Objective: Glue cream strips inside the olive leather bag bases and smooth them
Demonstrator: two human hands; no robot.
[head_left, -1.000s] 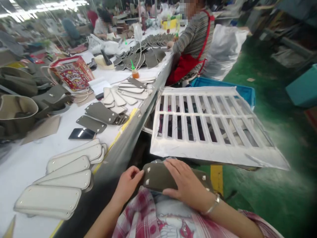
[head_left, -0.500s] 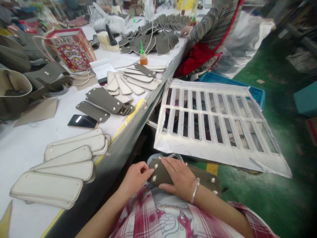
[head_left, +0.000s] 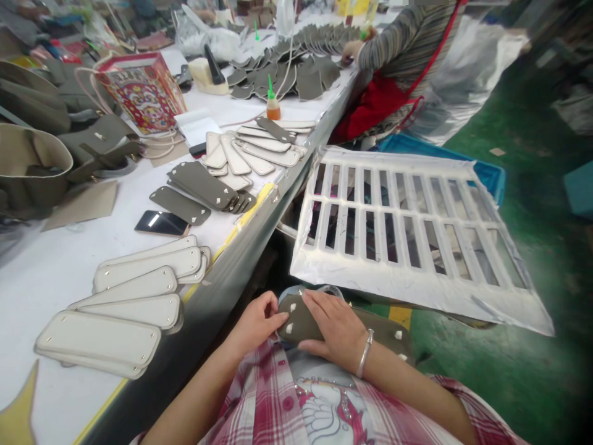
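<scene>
A dark olive leather panel [head_left: 380, 327], long with rounded corners and white patches near its ends, lies across my lap. My right hand [head_left: 331, 324] rests flat over its middle with the fingers stretched out. At the panel's left end, my left hand [head_left: 262, 318] is closed, its thumb and fingertips pinching at the edge. Small metal studs show along the far side of the panel. Part of it is hidden beneath my right hand.
Left on the table are cream panels [head_left: 99, 337], a phone [head_left: 162, 223] and grey-olive panels [head_left: 201, 184]. Farther off stand a glue bottle [head_left: 273, 110] and a red paper bag [head_left: 148, 93]. A white slatted rack [head_left: 370, 275] is ahead, with a co-worker's sleeve [head_left: 393, 43] beyond.
The whole view has shifted a little, so the table's things sit slightly farther right. Both hands stay in nearly the same place on the panel.
</scene>
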